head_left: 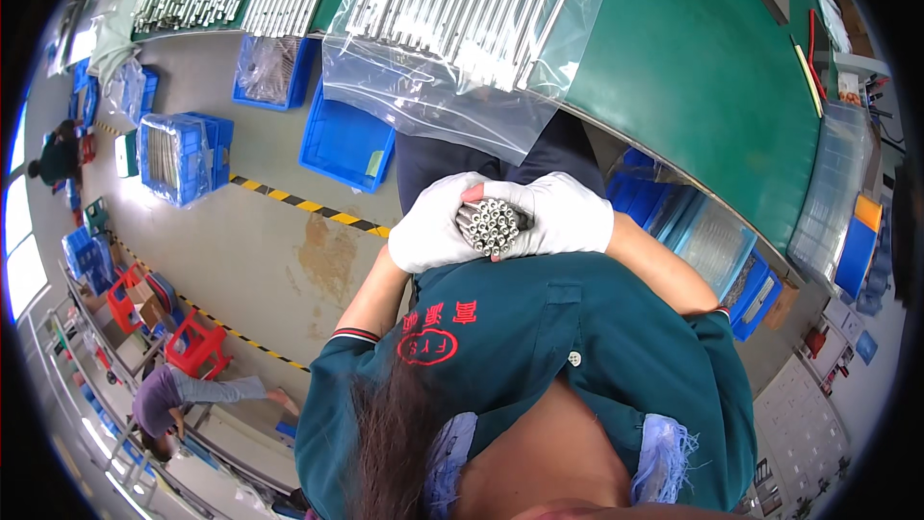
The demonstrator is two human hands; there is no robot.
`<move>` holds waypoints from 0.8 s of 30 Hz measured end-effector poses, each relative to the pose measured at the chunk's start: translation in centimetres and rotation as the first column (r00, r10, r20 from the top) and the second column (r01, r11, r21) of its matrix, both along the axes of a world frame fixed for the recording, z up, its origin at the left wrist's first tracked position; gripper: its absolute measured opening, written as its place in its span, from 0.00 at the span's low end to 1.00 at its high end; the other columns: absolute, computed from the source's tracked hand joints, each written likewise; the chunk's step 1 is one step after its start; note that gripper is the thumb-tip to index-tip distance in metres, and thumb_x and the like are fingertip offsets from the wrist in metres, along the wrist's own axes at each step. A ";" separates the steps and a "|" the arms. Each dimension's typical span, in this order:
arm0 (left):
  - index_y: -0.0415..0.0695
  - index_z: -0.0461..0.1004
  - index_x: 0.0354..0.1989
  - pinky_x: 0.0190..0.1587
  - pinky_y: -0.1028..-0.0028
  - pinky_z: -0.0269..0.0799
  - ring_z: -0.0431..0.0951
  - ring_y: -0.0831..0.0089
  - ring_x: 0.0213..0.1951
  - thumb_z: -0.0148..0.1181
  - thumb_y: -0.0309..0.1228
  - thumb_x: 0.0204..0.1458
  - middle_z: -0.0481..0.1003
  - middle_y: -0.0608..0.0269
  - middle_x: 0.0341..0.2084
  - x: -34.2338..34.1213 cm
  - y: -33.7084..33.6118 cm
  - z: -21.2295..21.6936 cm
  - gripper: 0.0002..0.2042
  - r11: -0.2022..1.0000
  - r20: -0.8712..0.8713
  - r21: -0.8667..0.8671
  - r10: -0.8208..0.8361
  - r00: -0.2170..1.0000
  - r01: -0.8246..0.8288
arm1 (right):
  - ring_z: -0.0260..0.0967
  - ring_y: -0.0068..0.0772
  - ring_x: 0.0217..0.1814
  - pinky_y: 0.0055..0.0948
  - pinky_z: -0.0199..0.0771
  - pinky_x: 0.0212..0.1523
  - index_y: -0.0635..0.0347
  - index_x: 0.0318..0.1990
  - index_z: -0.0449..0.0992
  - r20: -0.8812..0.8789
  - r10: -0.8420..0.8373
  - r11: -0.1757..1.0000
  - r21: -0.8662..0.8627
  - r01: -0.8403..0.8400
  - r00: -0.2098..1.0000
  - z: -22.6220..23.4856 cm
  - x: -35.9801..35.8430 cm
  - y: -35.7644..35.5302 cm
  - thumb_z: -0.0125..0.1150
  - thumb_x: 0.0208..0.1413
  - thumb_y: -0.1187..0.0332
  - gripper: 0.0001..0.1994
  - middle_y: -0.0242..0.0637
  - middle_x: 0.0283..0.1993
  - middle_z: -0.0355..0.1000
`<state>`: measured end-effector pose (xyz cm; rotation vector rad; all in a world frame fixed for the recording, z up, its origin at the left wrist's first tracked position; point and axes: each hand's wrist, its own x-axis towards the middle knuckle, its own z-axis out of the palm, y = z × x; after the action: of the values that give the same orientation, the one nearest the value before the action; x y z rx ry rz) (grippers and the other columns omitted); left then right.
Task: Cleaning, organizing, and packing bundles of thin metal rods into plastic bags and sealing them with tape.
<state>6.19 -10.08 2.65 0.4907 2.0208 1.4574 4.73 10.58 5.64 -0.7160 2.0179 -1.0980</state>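
A wide green-topped workbench (693,58) curves across the far right, its near edge overhung by a clear plastic bag of long metal rods (452,29), while nearer, the white-gloved left hand (433,226) and right hand (563,217) close together around a bundle of thin metal tubes (489,224), with open grey floor (279,250) to the left.

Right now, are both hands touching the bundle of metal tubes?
Touching. The head view shows the left hand and right hand, both in white gloves, wrapped around the bundle of metal tubes.
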 end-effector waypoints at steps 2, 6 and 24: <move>0.41 0.70 0.37 0.41 0.73 0.70 0.74 0.73 0.36 0.73 0.30 0.29 0.72 0.63 0.32 -0.3 0.1 0.2 0.24 0.999 0.103 0.010 0.029 0.994 -0.030 | 0.72 0.52 0.34 0.38 0.70 0.35 0.44 0.58 0.64 0.053 -0.057 0.998 -0.018 0.058 0.997 0.1 -0.1 0.2 0.69 0.40 0.49 0.35 0.44 0.34 0.75; 0.41 0.69 0.47 0.45 0.72 0.71 0.77 0.68 0.39 0.74 0.31 0.29 0.74 0.58 0.37 0.6 1.4 0.1 0.31 0.931 0.148 0.185 0.290 0.946 -0.314 | 0.71 0.54 0.34 0.42 0.69 0.35 0.46 0.58 0.62 0.027 -0.166 0.984 -0.066 0.168 0.986 0.4 -0.1 0.3 0.64 0.43 0.43 0.35 0.50 0.30 0.73; 0.39 0.65 0.42 0.27 0.71 0.74 0.71 0.72 0.23 0.59 0.22 0.44 0.69 0.63 0.24 -2.0 -1.3 -4.0 0.16 0.285 0.514 0.481 0.675 0.530 -0.829 | 0.68 0.19 0.37 0.21 0.69 0.38 0.63 0.63 0.59 0.512 -0.329 0.871 -0.161 0.465 0.794 -3.2 3.8 2.7 0.58 0.55 0.64 0.29 0.33 0.40 0.74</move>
<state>4.21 -11.43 -1.31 -0.5141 1.4533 2.7624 8.53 13.29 2.47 -0.1060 1.6348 -1.6521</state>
